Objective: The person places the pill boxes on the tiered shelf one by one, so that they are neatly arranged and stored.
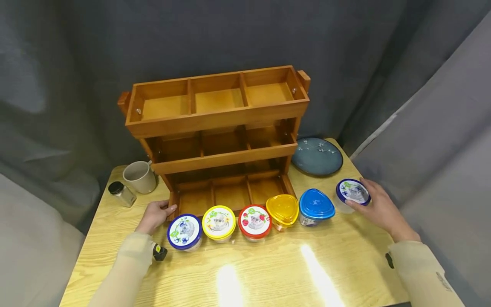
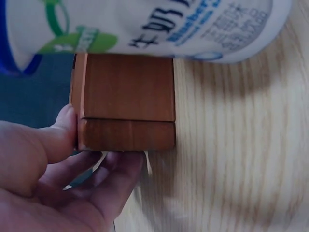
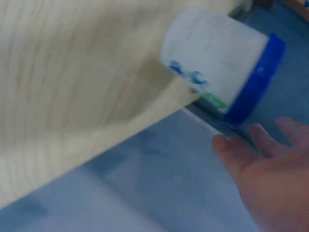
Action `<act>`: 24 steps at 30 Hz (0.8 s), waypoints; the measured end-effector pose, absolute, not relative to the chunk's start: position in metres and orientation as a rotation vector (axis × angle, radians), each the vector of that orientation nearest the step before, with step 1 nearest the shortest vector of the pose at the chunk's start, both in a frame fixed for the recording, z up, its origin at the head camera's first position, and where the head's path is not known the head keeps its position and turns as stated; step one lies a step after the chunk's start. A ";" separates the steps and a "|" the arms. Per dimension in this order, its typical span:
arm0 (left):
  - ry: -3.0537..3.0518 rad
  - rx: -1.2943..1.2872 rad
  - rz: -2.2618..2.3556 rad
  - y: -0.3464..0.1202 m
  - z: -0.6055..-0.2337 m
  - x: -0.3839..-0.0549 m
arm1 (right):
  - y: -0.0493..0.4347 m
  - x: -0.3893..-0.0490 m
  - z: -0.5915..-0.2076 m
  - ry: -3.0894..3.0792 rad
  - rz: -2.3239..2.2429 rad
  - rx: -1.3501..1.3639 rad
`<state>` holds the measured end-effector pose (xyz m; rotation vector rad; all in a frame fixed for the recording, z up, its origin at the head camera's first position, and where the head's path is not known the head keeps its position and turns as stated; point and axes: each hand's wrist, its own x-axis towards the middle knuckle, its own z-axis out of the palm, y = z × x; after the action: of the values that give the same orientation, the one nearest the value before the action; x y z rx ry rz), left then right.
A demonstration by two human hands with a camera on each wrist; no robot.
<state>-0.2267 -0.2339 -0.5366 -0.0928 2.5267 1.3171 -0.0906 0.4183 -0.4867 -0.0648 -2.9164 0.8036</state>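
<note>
The far-right tub is at the right side of the table. The right hand has its fingers spread beside it, holding nothing; the left hand pinches the shelf. The tub looks light and slippery: hug its sides.

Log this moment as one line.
left hand: grips wooden shelf at lower corner | right hand: at rightmost tub, contact unclear | five other tubs: in a row

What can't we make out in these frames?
Insides of the tubs, head view: covered by lids.
Parts of the rack, head view: upper tiers hide lower ones.
Print on the jar, head view: too small.
Rest of the tub by the left hand, left wrist view: cut off by top edge.
Print on the tub by the right hand, right wrist view: blurred.
</note>
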 end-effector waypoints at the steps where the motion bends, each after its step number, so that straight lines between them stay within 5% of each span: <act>1: 2.525 -0.095 1.323 -0.234 -0.537 -0.227 | 0.421 -0.093 -0.490 -2.925 0.817 -0.075; 24: 2.526 -0.173 1.365 -0.231 -0.539 -0.225 | 0.442 -0.105 -0.539 -2.929 1.099 -0.427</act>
<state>-0.2252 -0.2313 -0.5390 -0.1729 2.5257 1.3650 -0.1054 0.4424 -0.5386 -0.4269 -2.9289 1.0985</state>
